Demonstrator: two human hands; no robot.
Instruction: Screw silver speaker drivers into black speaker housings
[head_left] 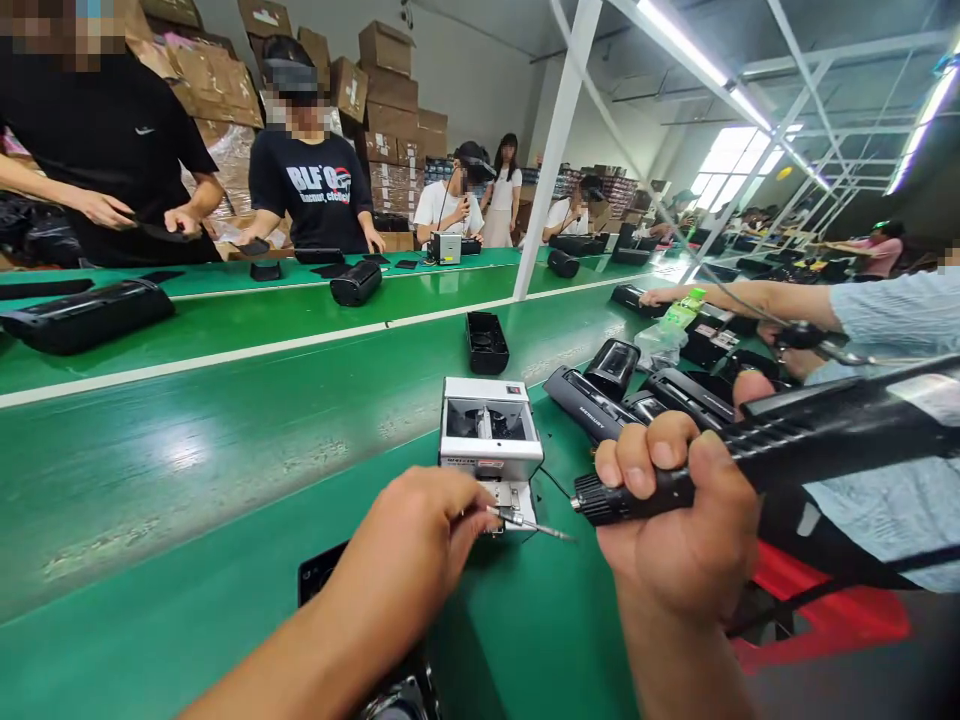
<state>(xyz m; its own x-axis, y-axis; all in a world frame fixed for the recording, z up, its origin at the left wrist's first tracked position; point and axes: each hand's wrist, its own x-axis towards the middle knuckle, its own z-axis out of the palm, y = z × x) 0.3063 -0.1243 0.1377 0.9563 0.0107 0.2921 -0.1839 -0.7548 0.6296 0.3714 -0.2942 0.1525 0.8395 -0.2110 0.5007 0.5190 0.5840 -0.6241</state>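
We see a long green assembly belt (187, 470) running away from us, with co-workers along its far side and stacked cardboard cartons (390, 120) behind them. Black plastic housings (589, 405) lie in a loose group on the belt to our right, and those look closed up. One open black case (487, 342) sits alone ahead of us, its inside showing, so at least that unit looks unfinished. A co-worker's arm (750, 305) reaches in from the right, near a clear plastic bag (660, 345). Right in front of us stands a white metal screw feeder (491, 425), its top open. Our right hand (675, 500) is closed firmly around the barrel of a black electric screwdriver (825, 430). Our left hand (416, 530) pinches a thin metal bit (529, 523) just beside the feeder's front; the fingertips are partly hidden, so we cannot tell exactly which fingers hold it.
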